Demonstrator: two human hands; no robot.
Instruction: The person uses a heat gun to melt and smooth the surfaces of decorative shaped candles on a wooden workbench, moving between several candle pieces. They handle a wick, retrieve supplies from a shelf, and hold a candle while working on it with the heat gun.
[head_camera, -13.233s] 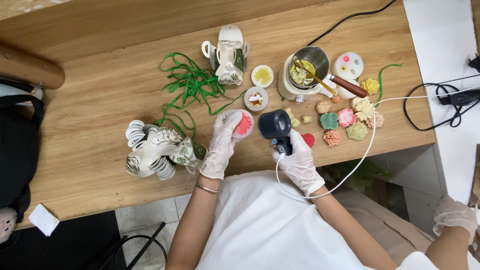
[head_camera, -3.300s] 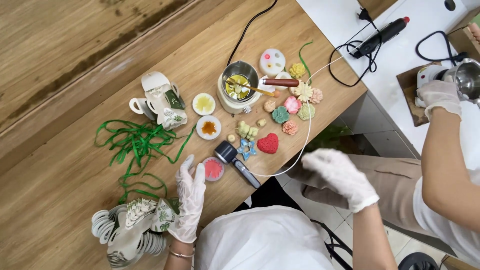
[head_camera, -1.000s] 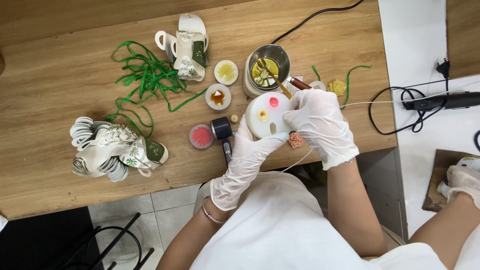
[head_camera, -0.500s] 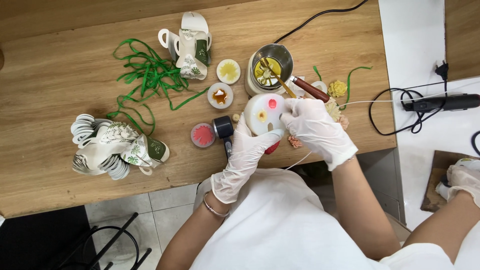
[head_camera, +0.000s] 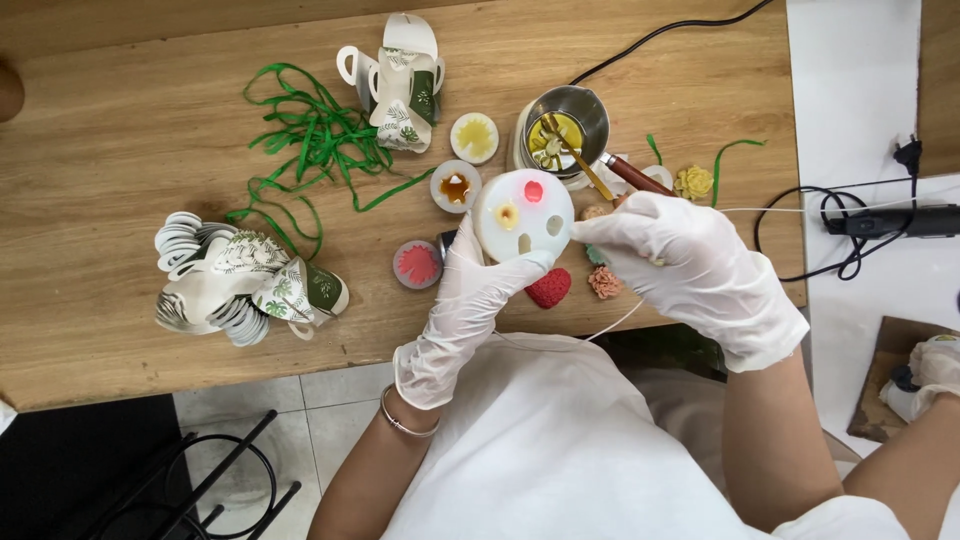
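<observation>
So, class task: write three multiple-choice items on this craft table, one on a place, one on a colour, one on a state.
1. Where does the tangle of green ribbon lie?
A. left of the metal pot
B. on the floor
C. in the white mould

2. What colour is the heart-shaped piece near the table's front edge?
A. blue
B. red
C. black

3. How is the round white mould held?
A. flat on the table, untouched
B. by the left hand alone
C. between both gloved hands

Answers: 1 A, the ribbon lies left of the metal pot. 2 B, it shows red. 3 C, the left hand and right hand both grip it.
</observation>
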